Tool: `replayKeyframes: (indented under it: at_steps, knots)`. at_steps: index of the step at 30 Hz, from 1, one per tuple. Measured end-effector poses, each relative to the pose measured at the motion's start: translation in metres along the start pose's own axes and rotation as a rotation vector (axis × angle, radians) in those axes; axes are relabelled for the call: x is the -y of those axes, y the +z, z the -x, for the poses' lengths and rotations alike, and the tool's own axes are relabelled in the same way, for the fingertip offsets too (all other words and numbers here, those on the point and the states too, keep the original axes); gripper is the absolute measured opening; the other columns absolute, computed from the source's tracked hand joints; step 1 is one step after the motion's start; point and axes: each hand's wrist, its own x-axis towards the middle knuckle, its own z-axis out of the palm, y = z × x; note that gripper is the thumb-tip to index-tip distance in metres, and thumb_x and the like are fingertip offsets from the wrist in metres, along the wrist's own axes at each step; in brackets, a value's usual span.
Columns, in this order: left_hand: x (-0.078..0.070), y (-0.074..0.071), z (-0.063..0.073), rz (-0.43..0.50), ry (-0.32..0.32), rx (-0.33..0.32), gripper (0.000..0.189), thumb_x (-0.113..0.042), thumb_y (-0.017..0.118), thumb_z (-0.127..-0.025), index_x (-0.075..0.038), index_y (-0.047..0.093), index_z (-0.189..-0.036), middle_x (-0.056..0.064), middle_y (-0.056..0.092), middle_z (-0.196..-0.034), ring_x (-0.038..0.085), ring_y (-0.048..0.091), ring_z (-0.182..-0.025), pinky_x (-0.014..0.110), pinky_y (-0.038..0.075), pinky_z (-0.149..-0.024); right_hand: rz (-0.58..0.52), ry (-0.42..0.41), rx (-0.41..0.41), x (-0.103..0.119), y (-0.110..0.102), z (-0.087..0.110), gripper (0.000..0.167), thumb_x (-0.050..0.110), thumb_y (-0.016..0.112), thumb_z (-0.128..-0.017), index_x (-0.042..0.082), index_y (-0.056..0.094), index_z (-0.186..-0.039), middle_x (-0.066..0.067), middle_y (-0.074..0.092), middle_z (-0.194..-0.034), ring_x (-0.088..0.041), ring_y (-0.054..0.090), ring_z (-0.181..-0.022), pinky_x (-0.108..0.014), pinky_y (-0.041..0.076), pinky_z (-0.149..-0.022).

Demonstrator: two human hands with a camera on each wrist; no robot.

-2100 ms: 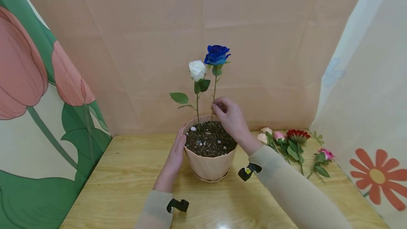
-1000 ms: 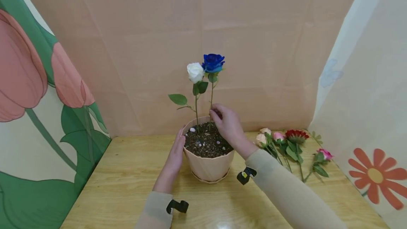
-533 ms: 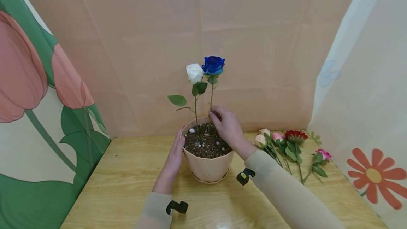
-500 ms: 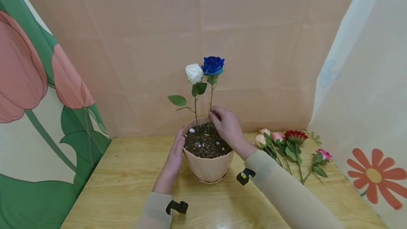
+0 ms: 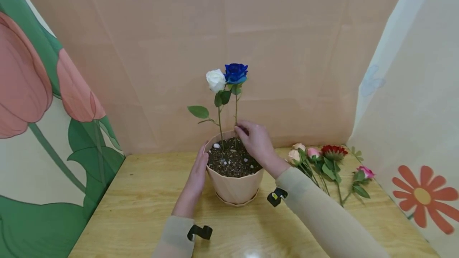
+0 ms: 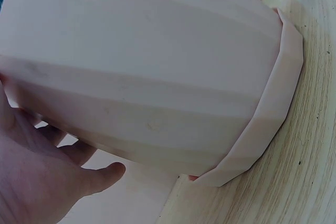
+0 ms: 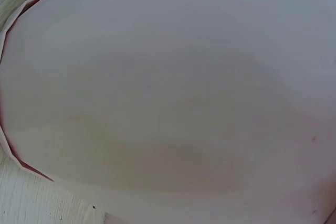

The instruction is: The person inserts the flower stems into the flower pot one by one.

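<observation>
A blue rose [image 5: 236, 74] stands upright in a pale pink flowerpot [image 5: 234, 188] filled with dark soil [image 5: 233, 162]. My right hand [image 5: 256, 140] pinches its stem low down, just above the soil. To its left a white rose [image 5: 216, 81] with green leaves rises from the same soil, its bloom overlapping the blue one's edge. My left hand [image 5: 197, 172] lies against the pot's left side; in the left wrist view its fingers extend along the pot wall [image 6: 147, 66]. The right wrist view holds mostly pot wall [image 7: 157, 87], with the right hand's fingers out of sight.
Beneath the pot is a matching saucer [image 6: 286, 77] on the wooden table [image 5: 143, 210]. Several cut flowers lie at the back right, among them a red bloom [image 5: 334, 151] and a pink rose [image 5: 366, 171]. A plain cloth backdrop [image 5: 172, 51] hangs behind.
Over two seconds the right hand has moved down and left, lowering the blue rose. In the last half second both blooms have shifted slightly left. The left hand stays on the pot.
</observation>
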Motion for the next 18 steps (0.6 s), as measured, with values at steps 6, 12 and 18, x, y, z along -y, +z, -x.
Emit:
replayKeyframes:
  at_steps: [6,12,18]
  knots:
    - [-0.0033,0.0006,-0.0004,-0.004,-0.014,0.006,0.064,-0.052,0.027,-0.121,-0.027,0.017,-0.179,0.004,0.009,-0.185,0.035,0.004,-0.168,0.067,0.006,-0.131,-0.006,-0.014,0.001,-0.0005,-0.0016,-0.0011,0.018,0.015,0.07,-0.111,0.004,0.081,-0.103,-0.002,0.076,-0.085,-0.019,0.067,-0.073,-0.039,0.059,-0.067]
    - [-0.0038,0.0004,-0.001,-0.012,-0.024,0.01,0.065,-0.054,0.026,-0.121,-0.028,0.015,-0.179,0.004,0.008,-0.185,0.035,0.003,-0.169,0.069,0.005,-0.131,0.006,-0.052,-0.016,-0.0003,-0.0022,-0.0017,0.016,0.013,0.073,-0.109,0.005,0.082,-0.1,-0.002,0.077,-0.085,-0.018,0.07,-0.074,-0.043,0.062,-0.071]
    - [-0.0011,0.002,-0.0028,-0.015,0.025,0.015,0.064,-0.046,0.025,-0.122,-0.017,0.016,-0.179,0.01,0.011,-0.184,0.037,0.005,-0.168,0.068,0.006,-0.131,0.025,-0.087,-0.036,-0.0041,0.0007,-0.002,0.016,0.011,0.075,-0.108,0.01,0.081,-0.092,-0.001,0.079,-0.083,-0.017,0.073,-0.074,-0.044,0.062,-0.073]
